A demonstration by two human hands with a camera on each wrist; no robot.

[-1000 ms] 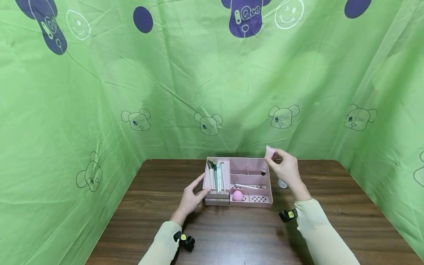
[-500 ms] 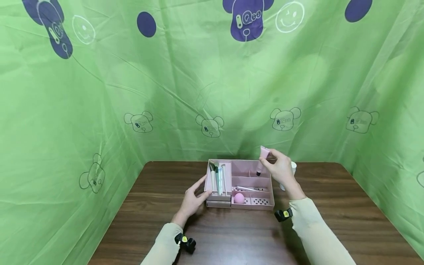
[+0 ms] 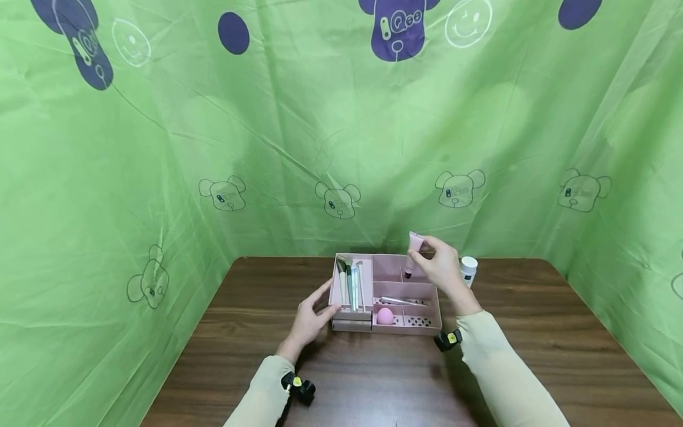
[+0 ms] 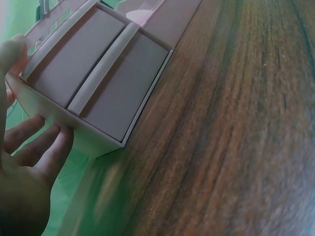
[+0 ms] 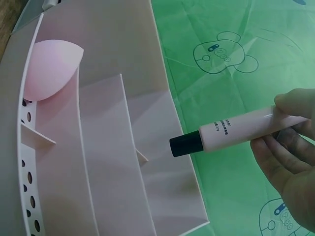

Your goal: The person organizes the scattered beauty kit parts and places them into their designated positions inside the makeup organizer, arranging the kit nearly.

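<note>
My right hand (image 3: 443,267) pinches a slim pink squeeze tube (image 5: 238,129) with a black cap, cap pointing down. The tube is above the back row of a pink cosmetics organizer (image 3: 405,331). My left hand (image 3: 308,320) rests against the organizer's left side, with straight fingers on the side wall and thumb at the top front edge. Several makeup brushes (image 3: 349,284) lie in its left tray. A pink makeup sponge (image 3: 385,316) sits in the front row, and a thin silvery stick (image 3: 397,300) lies in the middle row.
A white bottle (image 3: 469,270) stands right of the organizer, partly behind my right wrist. Two drawer fronts (image 4: 120,73) face forward under the brush tray. Green printed cloth (image 3: 267,148) hangs close behind the wooden table (image 3: 373,379) and on both sides.
My right hand has carried the tube leftward from the organizer's right end, over the back row. The white bottle has come into fuller view. My left hand stays against the organizer.
</note>
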